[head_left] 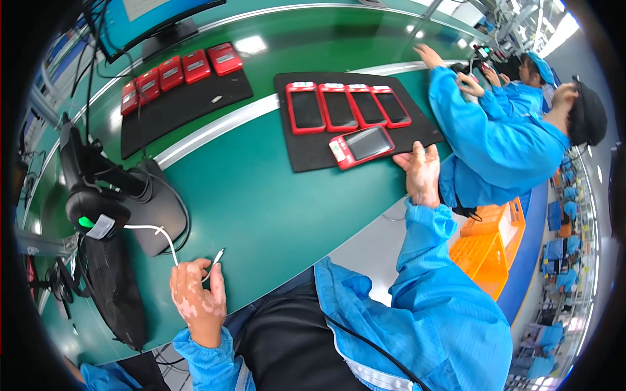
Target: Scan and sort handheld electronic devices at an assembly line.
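Note:
My left hand (199, 296) is closed around a white cable (167, 238), and the cable's metal-tipped plug (218, 256) sticks out past the fingers over the green table. My right hand (422, 171) is palm up with its fingers apart at the corner of a black mat (306, 155). Close by its fingertips, a red-framed handheld device (362, 145) lies tilted on that mat; whether they touch it I cannot tell. Behind it, several similar red devices with dark screens stand in a row, among them the leftmost device (305, 108).
A black scanner on a stand (98, 202) is at the left. Several red devices sit on another black mat (189, 107) beyond a metal strip. A monitor (153, 23) stands at the back. At my right are a co-worker in blue (502, 143) and orange crates (482, 254).

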Tool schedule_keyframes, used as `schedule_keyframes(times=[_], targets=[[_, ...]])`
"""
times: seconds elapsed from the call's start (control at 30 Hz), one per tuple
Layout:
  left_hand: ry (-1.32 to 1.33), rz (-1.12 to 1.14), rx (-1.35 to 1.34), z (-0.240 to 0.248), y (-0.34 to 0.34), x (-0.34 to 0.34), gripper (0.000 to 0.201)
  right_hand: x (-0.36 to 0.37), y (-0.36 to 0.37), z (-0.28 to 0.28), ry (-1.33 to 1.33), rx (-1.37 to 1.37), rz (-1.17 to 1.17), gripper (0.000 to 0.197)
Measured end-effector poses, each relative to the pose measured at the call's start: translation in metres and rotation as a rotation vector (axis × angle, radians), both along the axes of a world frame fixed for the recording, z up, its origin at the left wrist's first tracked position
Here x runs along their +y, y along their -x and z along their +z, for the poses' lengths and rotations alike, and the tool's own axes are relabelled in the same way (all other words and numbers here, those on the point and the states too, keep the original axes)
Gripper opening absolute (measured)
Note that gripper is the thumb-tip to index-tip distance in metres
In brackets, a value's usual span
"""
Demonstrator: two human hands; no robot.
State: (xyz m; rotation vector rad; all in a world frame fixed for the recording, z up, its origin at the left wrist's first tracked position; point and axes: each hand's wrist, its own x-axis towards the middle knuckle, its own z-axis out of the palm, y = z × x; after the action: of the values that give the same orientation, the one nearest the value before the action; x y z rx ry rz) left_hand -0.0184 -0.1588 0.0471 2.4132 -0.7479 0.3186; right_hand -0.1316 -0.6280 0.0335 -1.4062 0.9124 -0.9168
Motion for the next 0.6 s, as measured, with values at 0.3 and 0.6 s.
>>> schedule_keyframes(times=[0.3, 0.6], targets=[[-0.044, -0.030, -0.038, 0.002, 0.004, -0.004, 0.022, 0.063, 0.032, 0.006, -0.054, -0.001, 0.092, 0.027], [-0.039, -0.034, -0.045, 0.003, 0.005, -0.009, 0.021, 0.086, 0.001, 0.014, -0.064, 0.082, 0.287, 0.034]])
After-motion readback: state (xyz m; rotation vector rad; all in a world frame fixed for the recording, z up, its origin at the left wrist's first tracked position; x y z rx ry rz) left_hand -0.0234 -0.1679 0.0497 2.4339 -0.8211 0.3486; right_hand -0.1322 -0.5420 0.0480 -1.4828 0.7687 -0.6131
